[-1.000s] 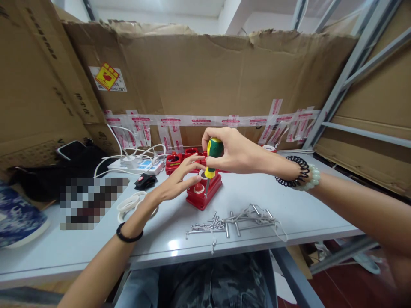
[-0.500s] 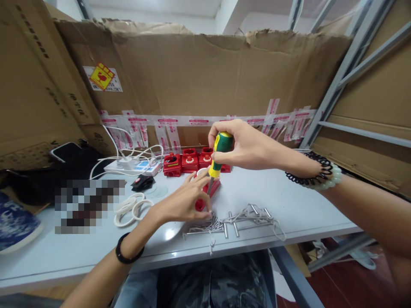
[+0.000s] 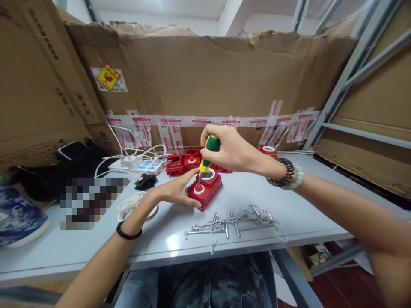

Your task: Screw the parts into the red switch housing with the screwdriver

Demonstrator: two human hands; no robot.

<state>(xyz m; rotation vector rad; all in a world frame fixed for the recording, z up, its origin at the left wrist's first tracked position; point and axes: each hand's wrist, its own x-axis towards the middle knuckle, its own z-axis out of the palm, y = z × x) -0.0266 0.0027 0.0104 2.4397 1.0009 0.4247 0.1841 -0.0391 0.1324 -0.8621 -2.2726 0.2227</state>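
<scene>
Right fingers (image 3: 209, 155) partly cover screwdriver handle (image 3: 212, 144); tip (image 3: 198, 184) indistinct.

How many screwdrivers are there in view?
1: the green-and-yellow screwdriver in the right hand, its shaft pointing down at the red housing that the left hand holds. The pixelated patch could hide others.

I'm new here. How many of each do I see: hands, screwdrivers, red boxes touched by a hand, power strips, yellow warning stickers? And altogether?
Hands: 2 (left hand, right hand)
Screwdriver: 1
Touched red box: 1
Power strip: 1
Yellow sticker: 1
Total: 6
</scene>
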